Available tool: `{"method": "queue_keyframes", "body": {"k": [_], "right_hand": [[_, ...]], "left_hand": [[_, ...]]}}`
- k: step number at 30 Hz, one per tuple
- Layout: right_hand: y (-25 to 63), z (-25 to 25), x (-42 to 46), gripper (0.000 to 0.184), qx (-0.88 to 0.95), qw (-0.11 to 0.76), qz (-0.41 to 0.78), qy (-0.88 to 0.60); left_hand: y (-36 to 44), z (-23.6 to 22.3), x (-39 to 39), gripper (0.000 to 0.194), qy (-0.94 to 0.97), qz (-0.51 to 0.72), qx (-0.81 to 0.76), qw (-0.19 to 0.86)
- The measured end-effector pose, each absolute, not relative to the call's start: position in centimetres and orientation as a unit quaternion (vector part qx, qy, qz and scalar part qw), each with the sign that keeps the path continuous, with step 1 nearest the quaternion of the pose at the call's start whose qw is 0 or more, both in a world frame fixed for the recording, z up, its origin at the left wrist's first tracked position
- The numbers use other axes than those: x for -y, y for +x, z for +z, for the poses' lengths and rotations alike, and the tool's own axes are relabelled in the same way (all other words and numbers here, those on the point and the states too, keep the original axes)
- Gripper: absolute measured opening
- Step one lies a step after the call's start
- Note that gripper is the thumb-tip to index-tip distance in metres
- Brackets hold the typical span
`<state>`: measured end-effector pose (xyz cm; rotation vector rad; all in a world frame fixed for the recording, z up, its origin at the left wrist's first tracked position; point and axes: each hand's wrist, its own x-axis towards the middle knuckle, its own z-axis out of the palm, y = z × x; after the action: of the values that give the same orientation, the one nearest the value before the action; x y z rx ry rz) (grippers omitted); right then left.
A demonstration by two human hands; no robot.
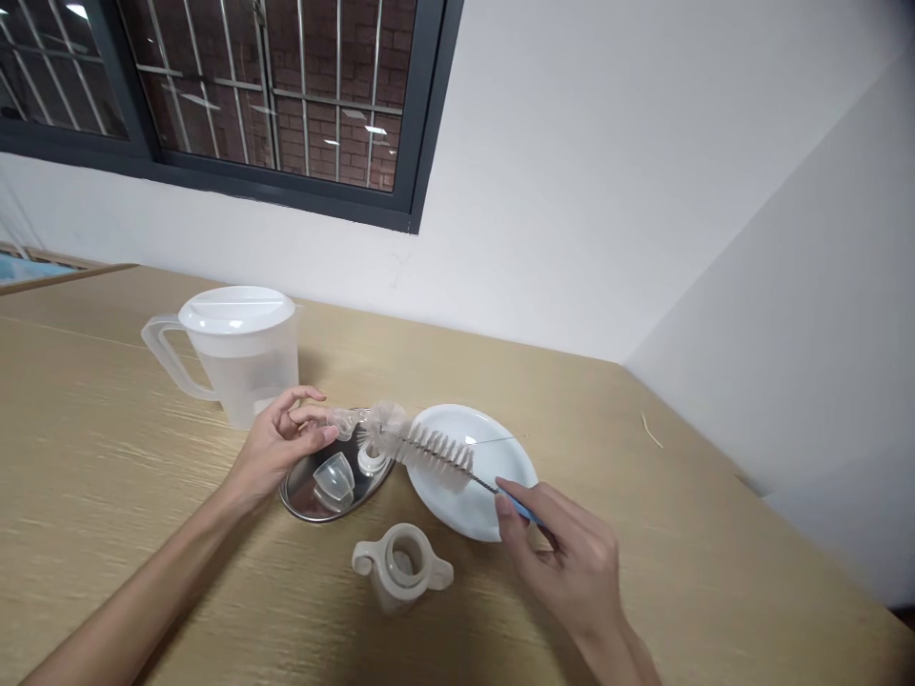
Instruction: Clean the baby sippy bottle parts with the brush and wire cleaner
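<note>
Brush between hands, held in right

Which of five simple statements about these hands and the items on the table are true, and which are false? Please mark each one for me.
1. The right hand holds a brush by its blue handle. True.

2. The pitcher stands with its lid off. False: a white lid sits on top.

3. The left hand is wrapped around a spoon. False: its fingers hold a small clear piece at the tip of the brush.

4. The two-handled cup is closer to the viewer than the metal tray. True.

5. The clear cap lies in the white dish. False: it is on the metal tray.
</note>
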<state>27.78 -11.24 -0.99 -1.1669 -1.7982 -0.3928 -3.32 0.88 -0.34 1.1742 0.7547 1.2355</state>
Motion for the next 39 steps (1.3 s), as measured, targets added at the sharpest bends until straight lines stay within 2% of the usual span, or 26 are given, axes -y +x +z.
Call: {"method": "queue_keyframes", "body": {"k": [6,15,20,28,32,37,39], "right_hand": [[27.9,-1.3,11.3,0.01,0.684,0.485,-0.162,-0.52],[26.8,-1.5,11.4,0.013,0.688,0.469,-0.129,-0.539],[26.8,-1.4,11.4,0.012,0.697,0.471,-0.118,-0.528],[26.7,-1.3,11.4,0.012,0.715,0.458,-0.13,-0.513],[26.6,-1.2,11.5,0.012,0.718,0.45,-0.134,-0.514],[26.6,-1.3,11.5,0.012,0.715,0.448,-0.123,-0.522],[26.6,-1.5,11.5,0.012,0.713,0.45,-0.119,-0.524]], "left_hand": [[-2.6,-0.6,-0.8,0.049,0.48,0.558,-0.332,0.589],[-1.3,-1.4,0.0,0.057,0.532,0.539,-0.365,0.541],[-1.3,-1.3,0.1,0.053,0.565,0.513,-0.363,0.535],[-1.3,-1.2,-0.1,0.05,0.55,0.563,-0.366,0.496],[-1.4,-1.4,-0.2,0.045,0.582,0.577,-0.386,0.423],[-1.7,-1.9,0.2,0.03,0.669,0.56,-0.44,0.213],[-1.7,-2.0,0.3,0.026,0.684,0.56,-0.439,0.162]]}}
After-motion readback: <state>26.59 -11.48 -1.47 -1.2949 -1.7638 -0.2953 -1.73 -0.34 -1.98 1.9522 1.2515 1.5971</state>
